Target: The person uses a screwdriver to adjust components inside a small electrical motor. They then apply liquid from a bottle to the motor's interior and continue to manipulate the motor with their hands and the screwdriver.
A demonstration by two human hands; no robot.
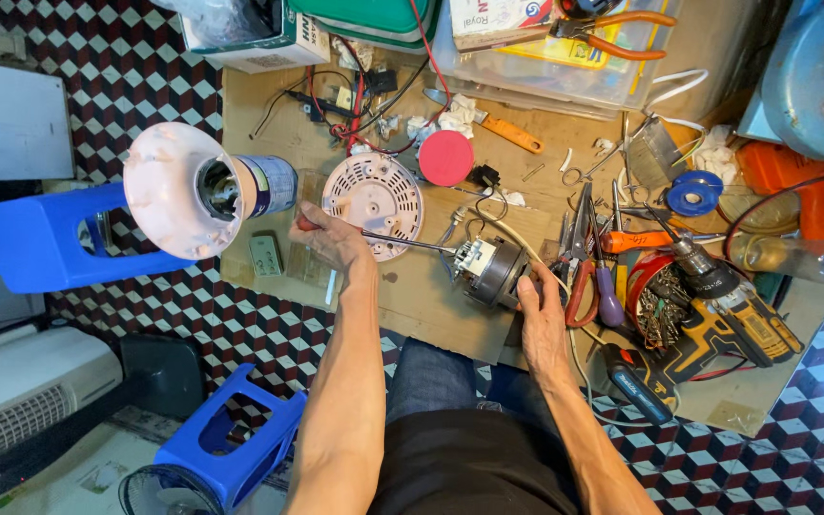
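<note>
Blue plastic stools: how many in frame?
2. One blue stool lies on the tiled floor at left, beside the pink fan housing. The other blue stool lies at bottom left, near the person's left arm. More could be out of frame.

Bare cardboard surface lies open between the forearms. Pliers and screwdrivers crowd just right of the motor; the round white grille and red lid block the far side.

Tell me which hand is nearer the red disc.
Left. The left hand, gripping a screwdriver, lies just below-left of the red disc; the right hand steadies the motor farther below.
</note>
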